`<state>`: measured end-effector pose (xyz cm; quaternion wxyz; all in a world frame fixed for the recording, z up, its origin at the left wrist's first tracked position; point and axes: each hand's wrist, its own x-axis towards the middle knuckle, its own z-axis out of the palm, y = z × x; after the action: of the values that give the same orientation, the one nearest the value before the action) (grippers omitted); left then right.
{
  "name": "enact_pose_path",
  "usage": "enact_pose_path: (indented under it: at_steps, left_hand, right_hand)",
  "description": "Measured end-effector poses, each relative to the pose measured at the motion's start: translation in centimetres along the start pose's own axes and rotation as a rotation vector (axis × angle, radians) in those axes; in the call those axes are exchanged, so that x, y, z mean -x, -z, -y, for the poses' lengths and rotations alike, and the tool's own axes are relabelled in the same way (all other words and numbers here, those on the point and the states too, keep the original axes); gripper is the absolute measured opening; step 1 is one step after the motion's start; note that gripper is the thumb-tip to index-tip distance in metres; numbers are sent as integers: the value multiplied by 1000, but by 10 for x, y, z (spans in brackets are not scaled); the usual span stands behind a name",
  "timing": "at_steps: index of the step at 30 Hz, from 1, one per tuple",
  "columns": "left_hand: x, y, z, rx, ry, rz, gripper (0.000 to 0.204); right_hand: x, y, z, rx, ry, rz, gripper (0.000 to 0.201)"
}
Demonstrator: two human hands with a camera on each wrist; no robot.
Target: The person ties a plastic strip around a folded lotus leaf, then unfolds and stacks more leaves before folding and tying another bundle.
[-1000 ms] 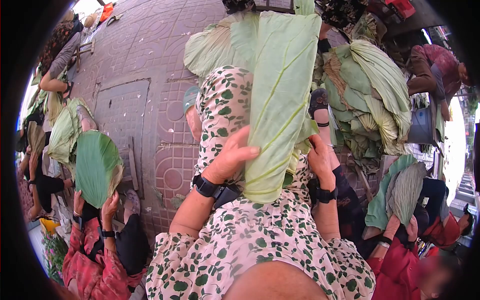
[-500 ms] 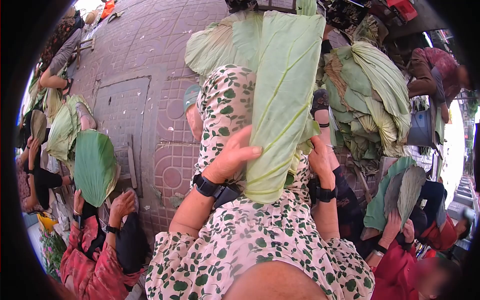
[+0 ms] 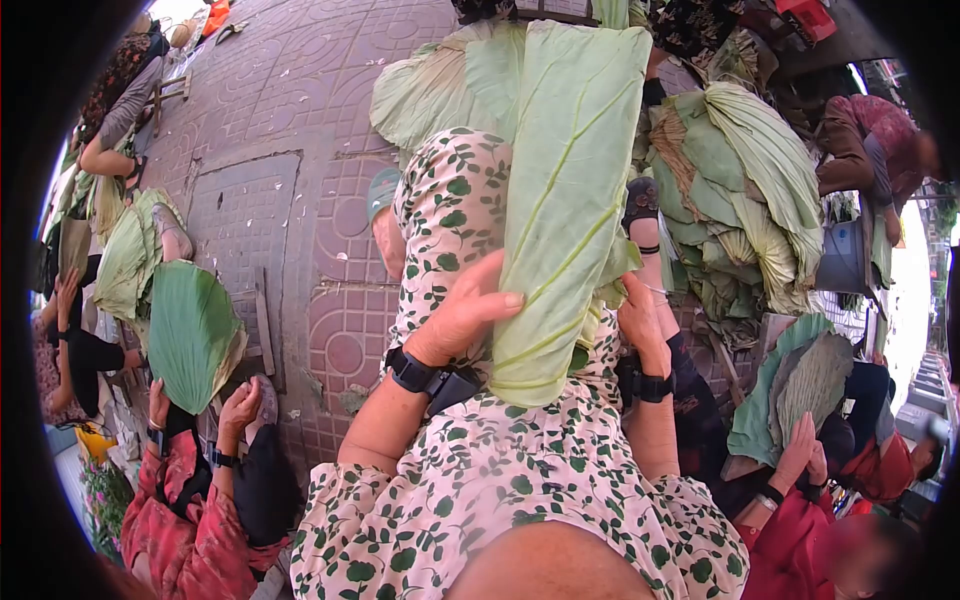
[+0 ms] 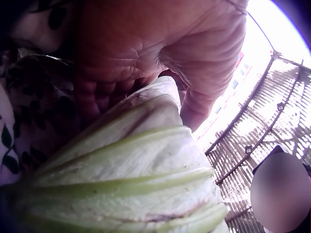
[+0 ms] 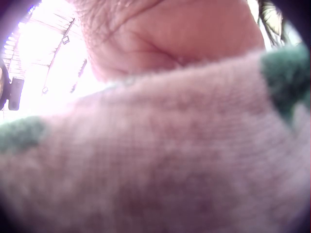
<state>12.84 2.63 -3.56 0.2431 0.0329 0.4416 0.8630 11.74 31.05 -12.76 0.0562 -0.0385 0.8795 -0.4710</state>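
A folded lotus leaf, pale green with raised veins, lies lengthwise over the lap in the head view. My left hand grips its left edge, thumb on top and fingers underneath. In the left wrist view the fingers curl behind the ribbed leaf. My right hand is at the leaf's right side, fingertips against a small loose flap of leaf. Floral cloth covers most of the right wrist view and hides those fingers; I cannot tell whether they pinch the leaf.
Beyond the knees lie more leaves, and a large leaf pile stands to the right. People sit on both sides, one with a green leaf, another with a greyish leaf. Brick paving lies to the left.
My hands and the folded leaf keep their places, apart from a slight shift of the whole view. The neighbours at both sides have moved their hands and leaves a little.
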Motion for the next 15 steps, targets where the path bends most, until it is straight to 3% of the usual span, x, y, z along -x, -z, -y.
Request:
enact_pose_path:
  at_steps: [15]
  left_hand:
    - [0, 3, 4, -11, 4, -13, 70]
  right_hand:
    - [0, 2, 4, 20, 5, 27, 20]
